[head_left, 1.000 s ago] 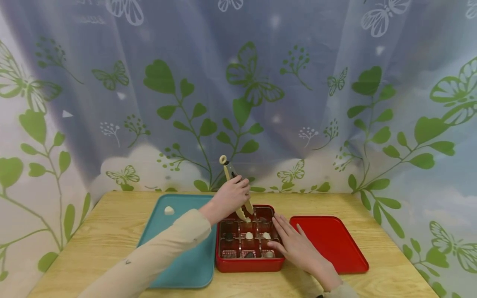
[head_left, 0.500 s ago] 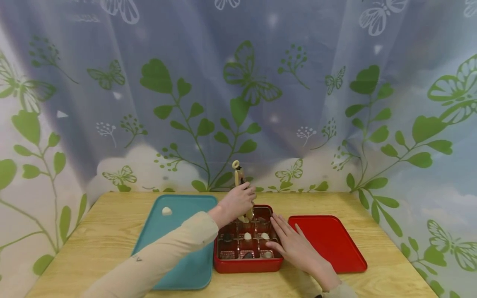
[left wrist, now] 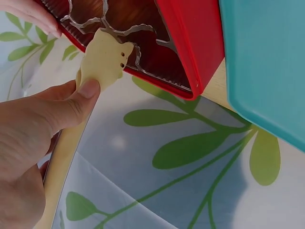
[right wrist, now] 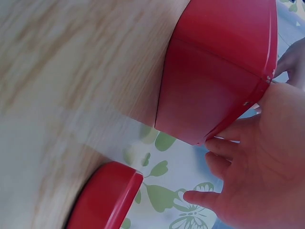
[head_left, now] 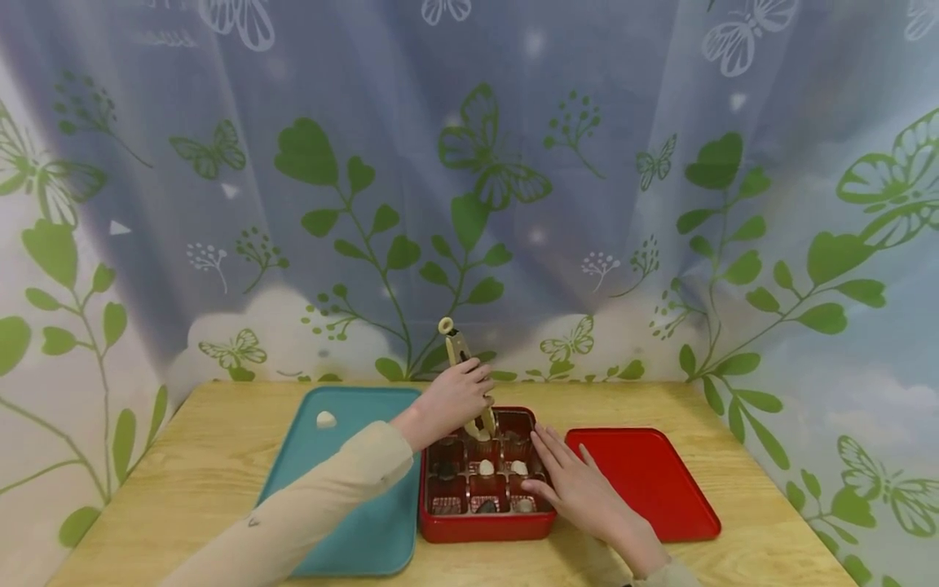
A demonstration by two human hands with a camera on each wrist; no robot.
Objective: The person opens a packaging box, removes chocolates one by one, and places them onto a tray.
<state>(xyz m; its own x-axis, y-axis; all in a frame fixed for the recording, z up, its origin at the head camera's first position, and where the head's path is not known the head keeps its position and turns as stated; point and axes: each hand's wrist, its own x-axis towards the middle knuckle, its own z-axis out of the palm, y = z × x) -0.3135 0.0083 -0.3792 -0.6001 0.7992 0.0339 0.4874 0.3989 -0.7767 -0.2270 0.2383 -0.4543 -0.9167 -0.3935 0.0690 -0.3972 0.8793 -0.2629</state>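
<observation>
My left hand (head_left: pixel 451 399) grips cream tongs (head_left: pixel 456 349) with a ring at the top end. In the left wrist view, the thumb presses on the tongs' flat cat-shaped tip (left wrist: pixel 102 59). That tip reaches over the back middle of a red box (head_left: pixel 484 530) with a clear divided insert. Whatever lies between the tips is hidden. My right hand (head_left: pixel 583 493) rests along the box's right rim, fingers straight. In the box's compartments sit small white pieces (head_left: pixel 487 467) and dark pieces (head_left: pixel 487 507).
A blue tray (head_left: pixel 359 538) lies left of the box, bearing one small white piece (head_left: pixel 326 420) near its back corner. To the right lies a red lid (head_left: pixel 660 489). The wooden table (head_left: pixel 198 456) meets a patterned curtain (head_left: pixel 513 244) behind.
The tongs swung towards upright and then leaned left again, their tips staying over the back of the box. My right hand keeps its place on the rim.
</observation>
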